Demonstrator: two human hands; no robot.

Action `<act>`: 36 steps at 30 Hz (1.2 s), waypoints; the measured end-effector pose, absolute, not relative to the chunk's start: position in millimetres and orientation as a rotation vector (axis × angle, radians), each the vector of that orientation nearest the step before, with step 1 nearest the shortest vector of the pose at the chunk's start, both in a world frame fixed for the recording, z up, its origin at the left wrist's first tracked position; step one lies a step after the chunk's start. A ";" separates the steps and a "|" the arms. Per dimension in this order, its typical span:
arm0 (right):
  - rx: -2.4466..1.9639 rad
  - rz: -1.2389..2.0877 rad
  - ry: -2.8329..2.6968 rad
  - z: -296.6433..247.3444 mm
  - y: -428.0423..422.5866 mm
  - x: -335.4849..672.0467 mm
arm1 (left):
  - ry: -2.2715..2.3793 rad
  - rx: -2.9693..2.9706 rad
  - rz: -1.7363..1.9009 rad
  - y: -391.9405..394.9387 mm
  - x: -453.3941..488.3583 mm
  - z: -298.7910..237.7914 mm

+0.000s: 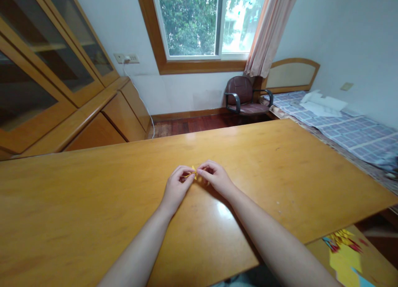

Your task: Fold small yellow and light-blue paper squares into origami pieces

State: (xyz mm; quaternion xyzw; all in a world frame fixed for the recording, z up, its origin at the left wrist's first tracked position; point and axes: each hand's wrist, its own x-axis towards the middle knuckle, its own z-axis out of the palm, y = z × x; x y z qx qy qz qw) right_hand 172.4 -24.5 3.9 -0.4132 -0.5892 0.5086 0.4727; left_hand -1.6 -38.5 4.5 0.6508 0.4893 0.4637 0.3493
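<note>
Yellow piece (pixel 194 170): pinched between both hands, near the middle of the table (pixel 93 204); small, pointed at the top, apparently folded paper; impossible to tell whether touching the tabletop.
Left hand (pixel 177 184): at 8 o'clock from the piece, thumb and fingertips closed on its near side, a thin orange-yellow strip (pixel 187 175) showing between them.
Right hand (pixel 217 178): at 3 o'clock, thumb and forefinger drawn together at the opposite side, remaining fingers curled.
Handling: probably very light, thin and easily creased or torn; not likely slippery; best taken by opposite edges with fingertips only, pressing lightly on the thickest part.
Yellow sheets (pixel 345 262): lying at 4 o'clock, on a lower wooden surface, beside yellow and red scraps (pixel 342 238).
Bed (pixel 351 129): at 2 o'clock, spread with plaid cloth.
Armchair (pixel 239 90): at 1 o'clock, beyond the far edge.
Window (pixel 189 26): at 12 o'clock.
White cord (pixel 141 97): hanging at 11 o'clock.
Glass-fronted cabinet (pixel 66 55): at 10 o'clock.
</note>
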 end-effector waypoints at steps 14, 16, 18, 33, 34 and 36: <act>-1.051 1.166 -1.387 -1.7 -20.9 173.3 | 1.253 1.456 1.231 -36.6 0.7 -7.1; -1.047 1.168 -1.381 -1.3 -21.3 173.4 | 1.233 1.447 1.230 -36.2 0.9 -8.9; -1.048 1.173 -1.374 -0.5 -21.8 173.5 | 1.226 1.444 1.229 -36.3 1.2 -9.5; -1.051 1.184 -1.267 5.5 -21.4 173.3 | 1.268 1.373 1.245 -34.2 -1.9 -10.8; -1.054 1.189 -1.262 6.0 -21.6 173.4 | 1.269 1.373 1.246 -34.6 -1.7 -9.8; -1.053 1.202 -1.245 7.2 -21.8 173.7 | 1.274 1.391 1.243 -35.3 -1.3 -7.4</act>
